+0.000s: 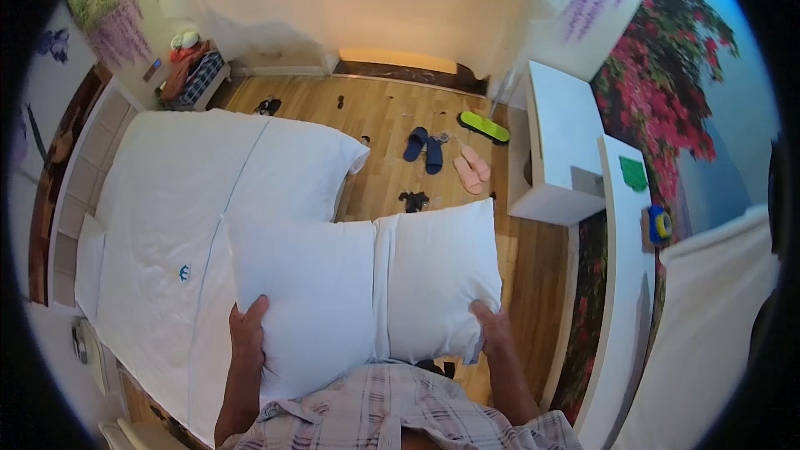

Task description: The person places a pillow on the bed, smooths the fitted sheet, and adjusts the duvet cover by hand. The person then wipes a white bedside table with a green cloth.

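"Where do we have the white pillow [354, 296]?"

"In front of our checked shirt [387, 392], spread between both hands. Its left part overlaps the bed [154, 187] in our view; its right part is out over the wooden floor [531, 300]. A crease runs down the middle, and we cannot tell whether this is one pillow or two side by side."

"How is our grip?"

"Our left hand [248, 329] is closed on the left edge, and our right hand [493, 325] on the lower right edge, thumb pressed into the cloth. The fingers behind are hidden, so we cannot tell how deep they reach."

"What could go wrong?"

"The right end worries us most. If that thumb slides off the cloth, the end could sag and touch the floor. And if we are squeezing two pieces together, easing off could let them part at the crease."

"And underfoot?"

"The pillow blocks our view of the floor just ahead. A crumpled black item [412, 201] lies near its far edge, with navy slippers [434, 157] and pink slippers [467, 175] beyond; walking forward, we could trip on them."
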A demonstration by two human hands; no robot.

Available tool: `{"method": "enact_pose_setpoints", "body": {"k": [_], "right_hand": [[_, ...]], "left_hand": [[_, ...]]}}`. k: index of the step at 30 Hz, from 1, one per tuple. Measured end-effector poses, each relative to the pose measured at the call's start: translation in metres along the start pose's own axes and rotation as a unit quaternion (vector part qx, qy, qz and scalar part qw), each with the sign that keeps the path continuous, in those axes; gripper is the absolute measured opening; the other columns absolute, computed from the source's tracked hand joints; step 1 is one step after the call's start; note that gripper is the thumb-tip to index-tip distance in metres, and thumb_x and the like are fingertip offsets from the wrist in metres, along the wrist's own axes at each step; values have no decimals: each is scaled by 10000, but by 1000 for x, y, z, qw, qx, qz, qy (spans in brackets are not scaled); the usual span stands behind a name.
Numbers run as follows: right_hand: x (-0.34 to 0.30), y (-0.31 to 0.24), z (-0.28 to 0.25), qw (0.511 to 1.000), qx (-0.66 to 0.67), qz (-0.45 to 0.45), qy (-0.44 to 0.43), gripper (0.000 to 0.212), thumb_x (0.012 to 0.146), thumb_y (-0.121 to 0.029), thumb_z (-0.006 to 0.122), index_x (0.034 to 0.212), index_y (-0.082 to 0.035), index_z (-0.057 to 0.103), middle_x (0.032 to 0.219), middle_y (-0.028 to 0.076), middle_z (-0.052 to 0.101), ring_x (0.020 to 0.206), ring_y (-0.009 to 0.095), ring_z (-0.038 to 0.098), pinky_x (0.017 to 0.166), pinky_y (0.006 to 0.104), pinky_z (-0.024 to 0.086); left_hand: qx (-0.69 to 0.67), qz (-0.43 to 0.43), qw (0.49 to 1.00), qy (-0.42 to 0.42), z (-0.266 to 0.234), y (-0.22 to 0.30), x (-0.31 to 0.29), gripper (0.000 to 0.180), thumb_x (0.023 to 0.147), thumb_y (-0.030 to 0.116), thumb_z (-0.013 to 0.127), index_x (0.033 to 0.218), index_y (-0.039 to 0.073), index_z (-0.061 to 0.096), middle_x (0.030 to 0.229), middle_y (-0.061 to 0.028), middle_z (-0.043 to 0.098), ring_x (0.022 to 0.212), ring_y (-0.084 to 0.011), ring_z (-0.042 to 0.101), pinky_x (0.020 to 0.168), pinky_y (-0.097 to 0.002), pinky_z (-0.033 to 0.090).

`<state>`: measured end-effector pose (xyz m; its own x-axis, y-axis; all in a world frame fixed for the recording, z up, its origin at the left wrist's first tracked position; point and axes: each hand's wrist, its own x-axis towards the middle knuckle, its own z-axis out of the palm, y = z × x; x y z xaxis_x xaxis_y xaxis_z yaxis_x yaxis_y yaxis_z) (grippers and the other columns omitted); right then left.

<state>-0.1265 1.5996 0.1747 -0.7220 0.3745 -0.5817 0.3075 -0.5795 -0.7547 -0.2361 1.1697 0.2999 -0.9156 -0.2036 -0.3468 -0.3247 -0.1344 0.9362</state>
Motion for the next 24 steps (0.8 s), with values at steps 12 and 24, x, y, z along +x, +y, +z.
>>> {"method": "enact_pose_setpoints", "body": {"k": [12,24], "right_hand": [[248,-128,160,996,-14,-25,80,529,923,-101,675,1414,25,525,1248,163,656,1075,295,688,928,443,580],[511,-280,307,994,-103,-27,34,494,920,-108,711,1374,-2,548,1196,146,671,1018,293,697,882,446,593]], "left_hand": [[-12,-113,993,-34,150,55,361,420,929,227,714,1253,-25,624,1020,-117,717,847,-205,689,765,-347,578],[-71,-94,992,39,265,121,553,475,932,255,692,1285,-52,609,1044,-129,724,882,-209,700,792,-350,577]]}}
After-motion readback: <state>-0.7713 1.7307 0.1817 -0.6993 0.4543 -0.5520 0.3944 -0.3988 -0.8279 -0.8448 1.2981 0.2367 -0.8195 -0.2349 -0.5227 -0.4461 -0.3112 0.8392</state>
